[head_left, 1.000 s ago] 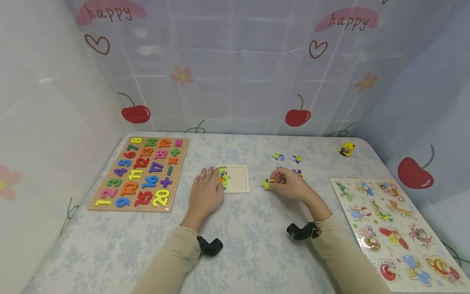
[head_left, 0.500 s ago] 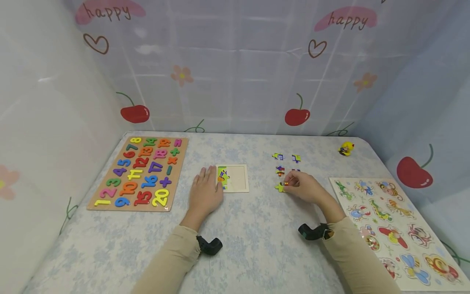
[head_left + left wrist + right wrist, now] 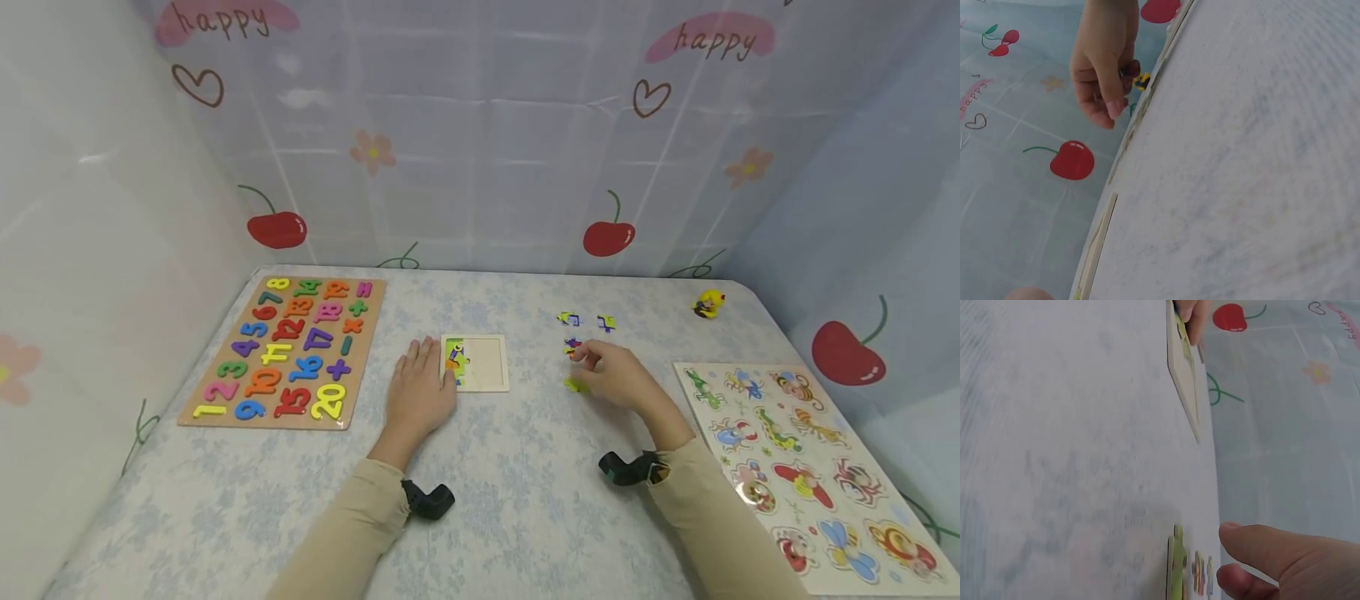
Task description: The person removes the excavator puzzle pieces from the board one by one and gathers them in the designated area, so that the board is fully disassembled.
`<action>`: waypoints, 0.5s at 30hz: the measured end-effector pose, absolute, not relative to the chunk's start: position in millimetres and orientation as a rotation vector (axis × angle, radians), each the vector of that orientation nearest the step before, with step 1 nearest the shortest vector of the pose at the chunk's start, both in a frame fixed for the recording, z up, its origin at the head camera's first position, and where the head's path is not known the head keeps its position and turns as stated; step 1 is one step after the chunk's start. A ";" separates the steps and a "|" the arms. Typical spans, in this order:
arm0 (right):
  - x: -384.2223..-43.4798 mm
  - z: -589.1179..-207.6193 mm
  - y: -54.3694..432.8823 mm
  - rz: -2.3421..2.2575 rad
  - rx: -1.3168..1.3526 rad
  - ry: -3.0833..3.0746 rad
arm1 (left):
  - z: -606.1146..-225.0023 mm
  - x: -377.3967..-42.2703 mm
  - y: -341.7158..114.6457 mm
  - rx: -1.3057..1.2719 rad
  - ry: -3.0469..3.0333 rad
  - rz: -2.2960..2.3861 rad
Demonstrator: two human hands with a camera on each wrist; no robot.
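My left hand (image 3: 420, 387) lies flat with straight fingers at the left edge of a small wooden puzzle tray (image 3: 487, 364), thumb over its rim. Fitted jigsaw pieces (image 3: 456, 375) fill the tray's left strip; its right part is bare wood. Just above the table, my right hand (image 3: 617, 377) hovers with thumb and fingers apart, holding nothing. Under it lies a yellow-green jigsaw piece (image 3: 1177, 565), partly hidden by the hand in the head view. A red and purple piece (image 3: 572, 344) is close to its fingertips.
Two more jigsaw pieces lie farther back, one left (image 3: 570, 318) and one right (image 3: 606, 322). A number board (image 3: 217, 375) is at left, an insect picture board (image 3: 757, 450) at right. A yellow-haired figurine (image 3: 708, 304) stands at the back right.
My right hand carried the yellow-green piece rightward, set it down below the other loose pieces and let it go. My left hand has stayed at the tray.
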State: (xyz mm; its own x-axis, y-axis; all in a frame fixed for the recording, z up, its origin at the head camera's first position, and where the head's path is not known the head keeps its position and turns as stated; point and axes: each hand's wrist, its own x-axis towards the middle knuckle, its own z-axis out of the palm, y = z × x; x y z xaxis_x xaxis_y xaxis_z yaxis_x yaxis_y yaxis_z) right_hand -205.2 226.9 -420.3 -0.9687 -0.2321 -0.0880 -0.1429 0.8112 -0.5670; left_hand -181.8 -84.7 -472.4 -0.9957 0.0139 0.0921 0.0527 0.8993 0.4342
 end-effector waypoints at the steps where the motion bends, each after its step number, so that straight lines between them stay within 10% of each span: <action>1: -206.9 -419.9 221.7 -0.887 -0.318 2.843 | -472.4 -181.8 -85.1 -0.052 -2.974 -0.686; 15: -239.0 -423.5 118.6 -0.892 -0.506 2.778 | -476.2 -184.9 -86.1 -0.042 -2.993 -0.656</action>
State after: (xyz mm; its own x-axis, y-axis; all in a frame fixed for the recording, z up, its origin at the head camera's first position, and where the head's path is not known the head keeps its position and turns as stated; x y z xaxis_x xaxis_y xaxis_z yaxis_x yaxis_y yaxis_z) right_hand -239.0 118.6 -423.5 -0.9259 -0.3720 -0.0658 -0.2641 0.7620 -0.5912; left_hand -184.9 -86.1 -476.2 -0.9967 0.0105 0.0808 0.0433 0.9081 0.4166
